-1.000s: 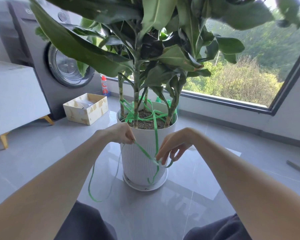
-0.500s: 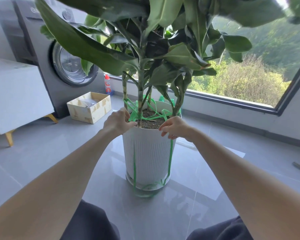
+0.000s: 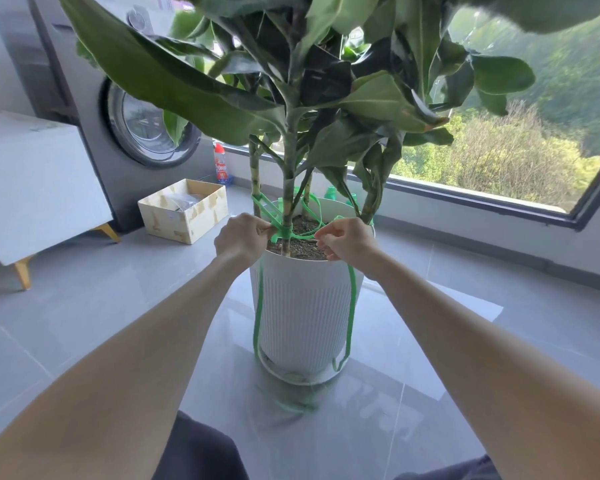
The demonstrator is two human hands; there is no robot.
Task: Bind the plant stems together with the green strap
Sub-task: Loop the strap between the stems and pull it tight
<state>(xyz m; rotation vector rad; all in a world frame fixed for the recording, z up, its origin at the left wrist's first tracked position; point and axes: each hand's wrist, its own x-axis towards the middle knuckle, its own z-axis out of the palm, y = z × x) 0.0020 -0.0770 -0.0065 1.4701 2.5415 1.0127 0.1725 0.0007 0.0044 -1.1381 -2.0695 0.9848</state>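
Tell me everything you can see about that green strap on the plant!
The green strap is a thin, flat, bright ribbon that looks like plastic. It is wound around the middle stem just above the soil, with loose loops reaching the left stem. The left hand and right hand each pinch it near the rim of the white pot. Two long tails hang down the pot's sides to its base.

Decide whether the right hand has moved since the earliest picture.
Yes. The right hand rose along the white pot, from its side to its rim.
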